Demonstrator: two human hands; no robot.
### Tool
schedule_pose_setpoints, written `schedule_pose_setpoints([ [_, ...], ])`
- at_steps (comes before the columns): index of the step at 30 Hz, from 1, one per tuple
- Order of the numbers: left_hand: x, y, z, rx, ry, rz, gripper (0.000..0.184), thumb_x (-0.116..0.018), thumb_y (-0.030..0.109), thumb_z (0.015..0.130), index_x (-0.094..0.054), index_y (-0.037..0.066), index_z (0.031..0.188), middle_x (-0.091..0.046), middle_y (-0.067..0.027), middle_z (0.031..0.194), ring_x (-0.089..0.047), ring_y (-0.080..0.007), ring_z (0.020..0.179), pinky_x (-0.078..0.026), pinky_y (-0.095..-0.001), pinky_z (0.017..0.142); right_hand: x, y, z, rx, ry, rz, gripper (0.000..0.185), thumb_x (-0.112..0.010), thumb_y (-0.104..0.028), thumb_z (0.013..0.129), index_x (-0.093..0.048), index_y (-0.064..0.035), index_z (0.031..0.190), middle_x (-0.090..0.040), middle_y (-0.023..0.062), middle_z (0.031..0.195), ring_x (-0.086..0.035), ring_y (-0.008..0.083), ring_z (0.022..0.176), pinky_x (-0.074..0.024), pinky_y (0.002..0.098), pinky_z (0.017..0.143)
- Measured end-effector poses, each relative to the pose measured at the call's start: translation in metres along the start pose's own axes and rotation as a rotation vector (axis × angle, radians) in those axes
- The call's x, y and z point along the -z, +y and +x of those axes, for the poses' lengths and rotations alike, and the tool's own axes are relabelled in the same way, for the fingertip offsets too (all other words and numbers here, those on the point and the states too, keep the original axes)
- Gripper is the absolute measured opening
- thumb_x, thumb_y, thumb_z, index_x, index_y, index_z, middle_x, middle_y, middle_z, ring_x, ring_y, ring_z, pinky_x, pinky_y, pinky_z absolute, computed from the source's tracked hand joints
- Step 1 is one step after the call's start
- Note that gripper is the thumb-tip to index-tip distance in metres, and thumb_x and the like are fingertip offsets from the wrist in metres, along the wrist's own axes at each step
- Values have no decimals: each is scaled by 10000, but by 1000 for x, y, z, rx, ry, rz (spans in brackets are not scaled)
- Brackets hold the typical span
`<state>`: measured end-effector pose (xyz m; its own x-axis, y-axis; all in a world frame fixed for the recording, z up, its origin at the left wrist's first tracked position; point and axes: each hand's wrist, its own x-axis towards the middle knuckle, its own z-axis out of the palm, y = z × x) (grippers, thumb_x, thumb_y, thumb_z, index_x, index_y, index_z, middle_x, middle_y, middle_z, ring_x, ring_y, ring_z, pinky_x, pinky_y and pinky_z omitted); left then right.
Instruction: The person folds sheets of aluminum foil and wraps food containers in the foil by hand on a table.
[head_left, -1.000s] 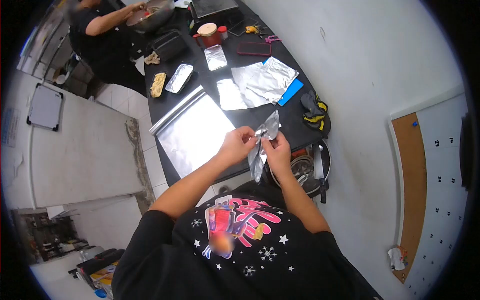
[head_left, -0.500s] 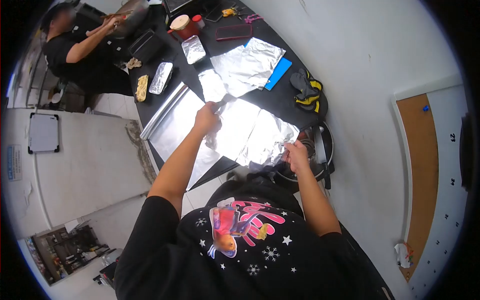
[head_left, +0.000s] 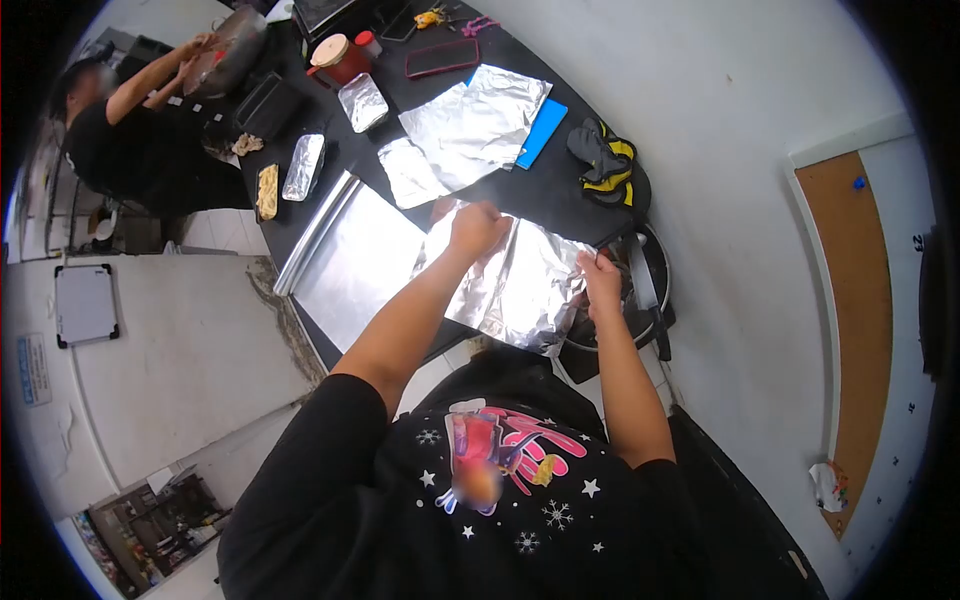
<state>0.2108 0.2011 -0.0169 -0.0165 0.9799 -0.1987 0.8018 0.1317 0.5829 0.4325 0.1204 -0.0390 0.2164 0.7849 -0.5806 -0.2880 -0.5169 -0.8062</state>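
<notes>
A crinkled foil sheet is spread between my two hands at the table's front edge. My left hand is closed on it near its upper edge, and my right hand pinches its right corner. To the left lies a smooth foil sheet with the foil roll along its far side. Beyond my hands, more wrinkled foil rests partly over a blue flat object. Two foil-covered trays and an uncovered tray of yellowish food stand at the left.
Gray-and-yellow gloves lie at the right edge, above a round container with a large knife across it. A red jug and a phone-like object are farther back. Another person handles a large bowl.
The bunched foil has been opened out into a wide sheet. My left hand has since moved right along its upper edge. The other person's bowl has been tilted up.
</notes>
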Motion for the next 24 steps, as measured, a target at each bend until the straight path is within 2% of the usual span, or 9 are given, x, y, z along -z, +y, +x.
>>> schedule_pose_setpoints([
  [1,0,1,2,-1,-4,42,306,-695,340,686,-661,43,752,-659,-124,726,-650,-256,695,-504,-341,654,-1,-4,-5,4,10,24,206,-612,-185,871,-602,-22,745,-538,-52,655,-476,28,642,-368,201,567],
  [4,1,6,5,50,-34,91,332,-717,362,657,-663,44,736,-662,-119,729,-651,-256,698,-507,-339,660,14,16,5,28,-27,-115,191,-599,-193,875,-656,-17,923,-595,-33,740,-506,44,643,-400,206,563],
  [7,5,10,6,85,-61,93,343,-733,365,645,-665,43,741,-664,-118,734,-654,-254,706,-509,-338,662,16,18,2,47,-28,-117,191,-597,-189,876,-654,-12,920,-580,-43,736,-474,42,635,-368,197,577],
  [13,12,19,6,132,-113,119,362,-753,370,642,-661,40,755,-662,-131,744,-658,-255,715,-511,-342,655,15,23,5,78,12,-157,188,-589,-195,881,-644,-15,867,-520,-61,686,-413,36,607,-321,208,550],
  [16,11,19,6,106,-97,124,368,-755,376,640,-655,40,749,-660,-133,742,-657,-260,715,-512,-346,656,8,17,1,117,63,-112,290,-601,-189,874,-524,-28,645,-394,-58,574,-328,45,550,-271,247,486],
  [19,9,16,3,33,-3,75,356,-694,389,652,-680,34,670,-636,-169,660,-638,-315,649,-507,-408,608,8,20,2,137,58,-101,291,-603,-190,873,-526,-17,652,-400,-60,580,-331,45,554,-273,248,488],
  [22,9,16,1,24,-5,76,364,-696,405,658,-685,41,676,-637,-166,663,-638,-312,652,-504,-405,607,12,20,1,114,20,-159,191,-584,-192,885,-640,-16,837,-493,-63,654,-393,36,590,-309,209,540],
  [24,10,17,2,58,-34,73,365,-698,408,660,-686,44,675,-639,-164,670,-639,-308,659,-504,-400,612,13,22,2,116,26,-152,191,-583,-188,886,-644,-12,848,-504,-61,658,-399,36,593,-313,207,543],
])
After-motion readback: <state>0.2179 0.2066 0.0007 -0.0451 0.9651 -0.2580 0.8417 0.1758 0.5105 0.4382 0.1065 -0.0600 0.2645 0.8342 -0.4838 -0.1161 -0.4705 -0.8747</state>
